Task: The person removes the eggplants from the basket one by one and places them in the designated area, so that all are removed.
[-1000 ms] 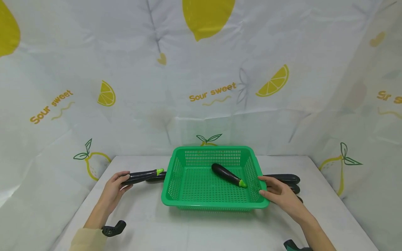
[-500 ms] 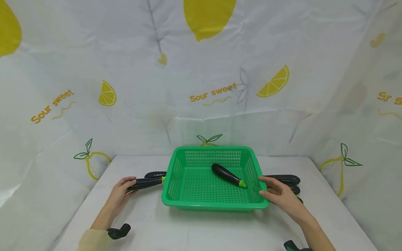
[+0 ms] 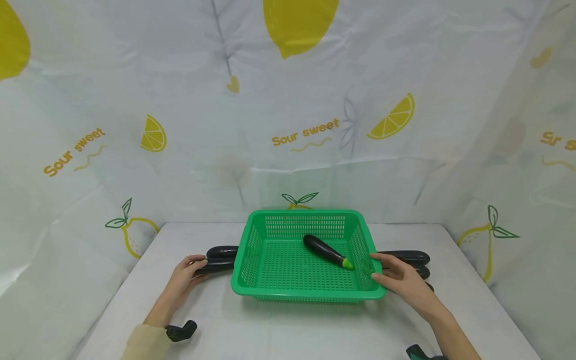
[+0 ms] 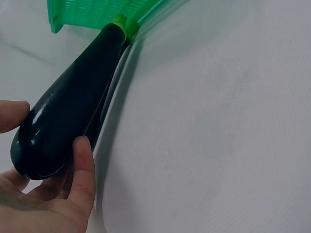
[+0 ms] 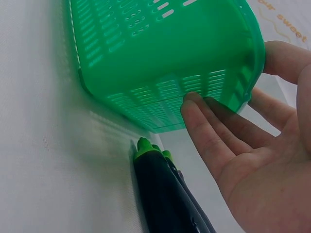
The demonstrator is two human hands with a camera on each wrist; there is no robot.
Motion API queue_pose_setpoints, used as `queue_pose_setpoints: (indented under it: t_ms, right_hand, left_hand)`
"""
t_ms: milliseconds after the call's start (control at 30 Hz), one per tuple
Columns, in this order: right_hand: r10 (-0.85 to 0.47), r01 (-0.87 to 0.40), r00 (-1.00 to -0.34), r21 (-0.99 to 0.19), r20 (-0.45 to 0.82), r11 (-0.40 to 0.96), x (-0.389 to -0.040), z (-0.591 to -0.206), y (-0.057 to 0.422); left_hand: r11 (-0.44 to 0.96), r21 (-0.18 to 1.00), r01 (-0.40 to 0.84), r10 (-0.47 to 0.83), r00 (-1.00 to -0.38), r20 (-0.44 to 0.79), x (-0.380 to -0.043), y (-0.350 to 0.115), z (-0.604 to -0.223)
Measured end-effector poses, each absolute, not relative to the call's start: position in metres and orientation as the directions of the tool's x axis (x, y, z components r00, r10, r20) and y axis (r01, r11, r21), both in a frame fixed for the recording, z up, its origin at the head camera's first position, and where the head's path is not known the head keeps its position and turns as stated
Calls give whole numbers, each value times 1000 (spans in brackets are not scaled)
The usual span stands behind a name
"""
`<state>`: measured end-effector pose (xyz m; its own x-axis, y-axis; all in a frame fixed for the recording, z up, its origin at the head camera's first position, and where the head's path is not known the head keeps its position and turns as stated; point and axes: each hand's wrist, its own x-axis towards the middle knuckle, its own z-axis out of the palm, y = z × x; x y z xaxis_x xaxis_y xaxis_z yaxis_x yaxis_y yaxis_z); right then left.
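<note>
My left hand [image 3: 182, 280] holds a dark purple eggplant [image 3: 218, 265] by its blunt end, thumb on one side and fingers on the other. In the left wrist view that eggplant [image 4: 63, 107] points its green stem toward the basket, close over the white table. A second eggplant [image 3: 222, 251] lies just behind it, partly hidden by the basket. My right hand [image 3: 405, 282] grips the right rim of the green plastic basket [image 3: 310, 293], some fingers against its slotted outer wall in the right wrist view. Inside the basket lies one eggplant [image 3: 326, 251], stem toward the front right.
Several more eggplants [image 3: 407, 256] lie right of the basket, partly behind my right hand; their green stems point at the basket in the right wrist view. A white cloth wall [image 3: 202, 175] with lemon prints rises behind the white table [image 3: 292, 330].
My left hand has brought its eggplant rightward and down, alongside the one left of the basket, its stem end now hidden by the basket. My right hand and the basket have stayed put.
</note>
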<state>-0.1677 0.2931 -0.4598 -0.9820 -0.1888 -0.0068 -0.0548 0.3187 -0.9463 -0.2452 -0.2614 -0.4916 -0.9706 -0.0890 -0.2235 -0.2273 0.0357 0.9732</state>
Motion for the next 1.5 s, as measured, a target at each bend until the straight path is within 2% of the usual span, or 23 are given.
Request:
queue_pose_setpoints:
  t_ms: [233,700,1033,1500]
  right_hand:
    - [-193,-54,-981,-947,-8,317,-168,-460,294]
    - [-193,-65,-981,-944,1,324,-169,-462,294]
    - [-201,-77,-980,-948,14,309,-170,-461,295]
    - [-203,-92,-979,-947,29,307,-169,-462,295]
  left_hand:
    - [75,963,-259,-86,-964,-253,-248,-248,-496]
    - [142,966,-216,-160,-968,-193,-250,-245,-498]
    - [341,907,-247,-224,-958,-176,-249,-245,-489]
    - [597,777,-201,-214,-973,-87,-255,-251,-495]
